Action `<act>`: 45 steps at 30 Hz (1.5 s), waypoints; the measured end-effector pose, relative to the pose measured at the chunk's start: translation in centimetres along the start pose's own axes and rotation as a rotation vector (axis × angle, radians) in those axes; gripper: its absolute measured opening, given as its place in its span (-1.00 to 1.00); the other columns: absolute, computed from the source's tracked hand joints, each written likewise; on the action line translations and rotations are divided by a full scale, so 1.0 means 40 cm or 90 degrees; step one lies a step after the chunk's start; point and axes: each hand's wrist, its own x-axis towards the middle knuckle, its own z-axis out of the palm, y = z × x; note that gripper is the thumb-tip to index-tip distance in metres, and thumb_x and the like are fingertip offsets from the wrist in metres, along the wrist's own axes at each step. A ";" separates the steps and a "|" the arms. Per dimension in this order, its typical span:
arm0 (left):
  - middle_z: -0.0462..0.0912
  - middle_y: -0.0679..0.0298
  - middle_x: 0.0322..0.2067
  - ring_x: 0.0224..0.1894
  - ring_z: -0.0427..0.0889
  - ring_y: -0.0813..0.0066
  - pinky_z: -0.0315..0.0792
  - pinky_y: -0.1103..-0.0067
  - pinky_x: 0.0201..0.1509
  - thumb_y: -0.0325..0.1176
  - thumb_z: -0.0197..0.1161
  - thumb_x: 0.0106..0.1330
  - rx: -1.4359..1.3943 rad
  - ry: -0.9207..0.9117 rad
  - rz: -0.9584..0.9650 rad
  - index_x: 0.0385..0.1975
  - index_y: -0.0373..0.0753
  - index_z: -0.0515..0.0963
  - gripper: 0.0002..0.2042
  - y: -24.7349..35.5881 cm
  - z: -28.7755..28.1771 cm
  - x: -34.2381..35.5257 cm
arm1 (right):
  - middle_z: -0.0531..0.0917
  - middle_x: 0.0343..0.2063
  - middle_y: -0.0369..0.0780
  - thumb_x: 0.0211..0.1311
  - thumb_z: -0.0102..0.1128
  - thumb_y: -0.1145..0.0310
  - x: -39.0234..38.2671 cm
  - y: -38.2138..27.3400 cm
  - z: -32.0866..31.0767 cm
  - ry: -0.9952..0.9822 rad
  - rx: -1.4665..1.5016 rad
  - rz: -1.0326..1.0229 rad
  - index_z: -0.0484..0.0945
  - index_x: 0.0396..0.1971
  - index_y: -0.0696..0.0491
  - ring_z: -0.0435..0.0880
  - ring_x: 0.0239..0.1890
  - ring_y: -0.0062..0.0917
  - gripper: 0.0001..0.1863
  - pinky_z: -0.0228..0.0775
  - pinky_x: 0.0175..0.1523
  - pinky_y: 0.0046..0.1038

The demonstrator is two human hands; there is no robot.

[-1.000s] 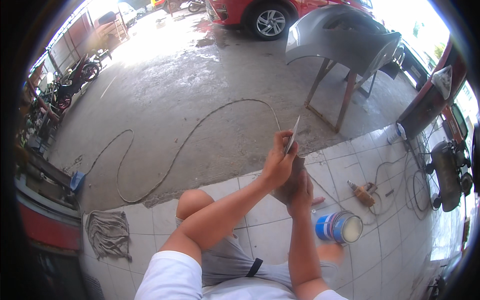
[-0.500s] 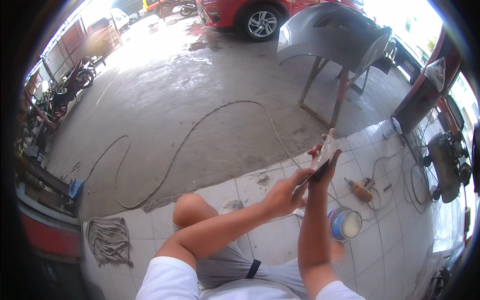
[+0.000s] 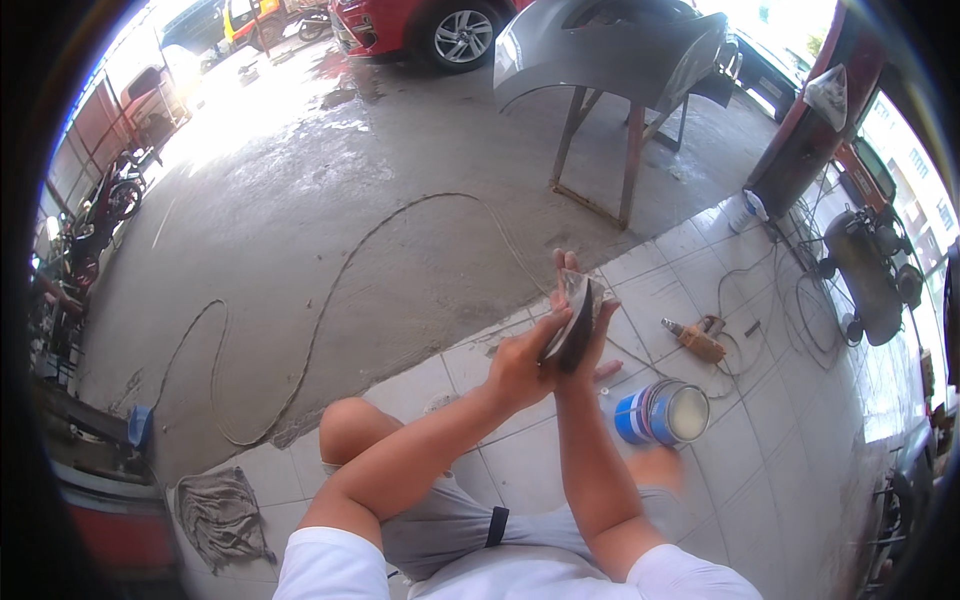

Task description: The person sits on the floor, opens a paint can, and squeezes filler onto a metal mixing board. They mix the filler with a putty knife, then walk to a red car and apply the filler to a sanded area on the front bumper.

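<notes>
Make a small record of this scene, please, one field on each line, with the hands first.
Left hand: grips a dark flat piece
Right hand: behind that piece, fingers extended; its grip is not clear
Near right knee: blue can with a pale top
Beyond can: orange-brown tool on white tiles
Left side: grey cloth, crumpled on the tiles
Concrete floor: long winding cable
Background: grey vehicle panel on a stand; red car
</notes>
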 end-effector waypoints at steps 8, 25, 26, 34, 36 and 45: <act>0.74 -0.08 -0.28 -0.24 0.76 -0.17 0.60 0.36 -0.23 -0.55 0.21 0.38 0.078 0.037 -0.153 0.15 -0.22 0.48 -0.66 -0.032 0.000 0.047 | 0.04 0.60 -0.17 0.56 -0.20 -0.29 -0.039 0.029 0.036 -0.019 0.049 0.069 -0.08 0.60 0.13 0.01 0.61 -0.36 -0.07 -0.19 0.62 -0.30; 0.63 0.25 -0.29 -0.39 0.57 0.55 0.35 0.65 -0.49 -0.04 0.25 0.53 -0.486 0.303 -0.611 0.08 -0.26 0.43 -0.60 -0.183 -0.111 0.143 | 0.74 0.00 -0.14 0.24 0.41 0.57 -0.127 -0.195 0.003 0.197 -0.351 -0.146 0.61 -0.02 0.12 0.70 0.03 -0.32 -0.68 0.56 0.13 -0.35; 0.61 0.29 -0.36 -0.44 0.54 0.61 0.28 0.70 -0.57 0.01 0.27 0.51 -0.555 0.297 -0.691 0.04 -0.23 0.44 -0.58 -0.180 -0.116 0.137 | 0.74 0.02 -0.11 0.20 0.43 0.54 -0.146 -0.197 0.032 0.085 -0.492 -0.290 0.62 -0.02 0.11 0.70 0.05 -0.28 -0.66 0.56 0.11 -0.33; 0.43 0.46 -0.57 -0.69 0.33 0.64 0.15 0.69 -0.63 0.21 0.19 0.48 -0.556 -0.017 -0.772 -0.23 -0.09 0.54 -0.56 -0.107 -0.036 0.074 | 0.71 0.07 0.02 0.15 0.39 0.47 -0.088 -0.172 0.066 -0.233 -0.816 -0.677 0.59 0.00 0.11 0.71 -0.05 -0.18 -0.62 0.58 -0.05 -0.26; 0.41 0.46 -0.62 -0.77 0.29 0.62 0.11 0.67 -0.72 0.11 0.14 0.55 -0.501 -0.087 -0.810 -0.23 -0.04 0.51 -0.67 -0.024 -0.014 0.094 | 0.74 -0.05 -0.07 0.20 0.17 0.53 -0.006 -0.099 -0.067 0.031 -0.964 -0.370 0.60 0.10 0.12 0.71 -0.09 -0.14 -0.57 0.58 0.00 -0.23; 0.55 0.06 0.18 0.16 0.57 0.31 0.50 0.37 0.17 0.01 0.05 0.62 -0.405 0.190 -0.771 0.33 -0.35 0.37 -0.45 -0.094 0.002 0.055 | 0.75 0.00 -0.04 0.43 0.23 0.26 -0.168 -0.053 -0.132 0.201 -0.553 0.155 0.46 0.36 -0.04 0.63 0.16 -0.23 -0.47 0.18 0.40 -0.13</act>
